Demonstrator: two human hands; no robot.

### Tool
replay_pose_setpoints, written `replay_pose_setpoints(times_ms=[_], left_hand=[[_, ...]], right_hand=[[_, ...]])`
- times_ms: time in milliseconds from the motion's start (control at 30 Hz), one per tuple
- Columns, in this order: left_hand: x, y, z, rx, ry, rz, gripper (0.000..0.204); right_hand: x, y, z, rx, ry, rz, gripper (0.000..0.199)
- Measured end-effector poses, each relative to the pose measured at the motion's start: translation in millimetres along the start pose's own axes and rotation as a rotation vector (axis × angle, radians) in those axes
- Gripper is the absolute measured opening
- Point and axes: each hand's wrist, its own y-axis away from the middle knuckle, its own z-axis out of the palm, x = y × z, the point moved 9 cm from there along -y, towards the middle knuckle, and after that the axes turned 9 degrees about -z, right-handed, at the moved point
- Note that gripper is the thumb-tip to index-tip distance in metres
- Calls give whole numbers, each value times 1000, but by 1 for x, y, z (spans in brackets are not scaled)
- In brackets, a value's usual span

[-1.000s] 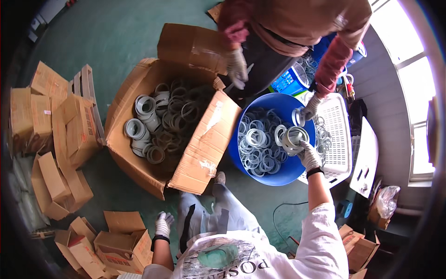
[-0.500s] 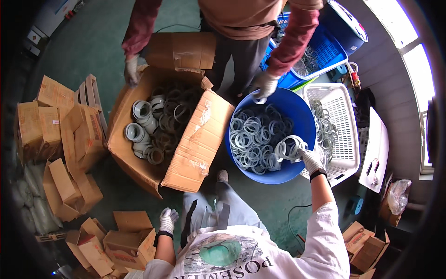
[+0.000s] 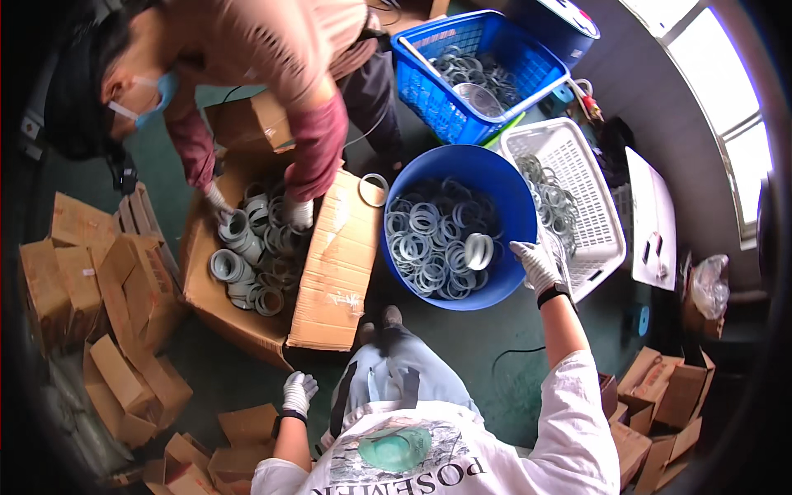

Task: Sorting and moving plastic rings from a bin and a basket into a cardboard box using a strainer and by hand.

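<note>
The left hand [image 3: 299, 393] is hanging beside the leg [image 3: 360, 386], grip loosely half-spread. The right hand [image 3: 538, 264] is hovering near the right rim of the blue tub [image 3: 499, 183]; I cannot tell whether its grip is holding anything. Pale rings [image 3: 478, 252] are lying heaped inside. Beyond, a co-worker's hands [image 3: 299, 213] are reaching into a cardboard box [image 3: 334, 264].

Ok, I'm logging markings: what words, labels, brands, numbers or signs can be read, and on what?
I won't copy wording, only say where it stands.
White shirt: large dark lettering, readable, upside down.
Cardboard boxes at left: print too small to read.
Cardboard boxes at right: reddish print, too blurred.
Dark blue drum: marks too small.
Any other marks: unreadable.
</note>
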Motion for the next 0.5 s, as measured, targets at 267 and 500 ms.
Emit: replay_pose_setpoints(times_ms=[267, 500], left_hand=[[0, -14, 12, 52, -157, -73, 23], [-7, -1, 91, 15, -217, 14, 23]], right_hand=[[127, 74, -89, 148, 197, 63, 43], [270, 127, -213, 452, 442, 378, 45]])
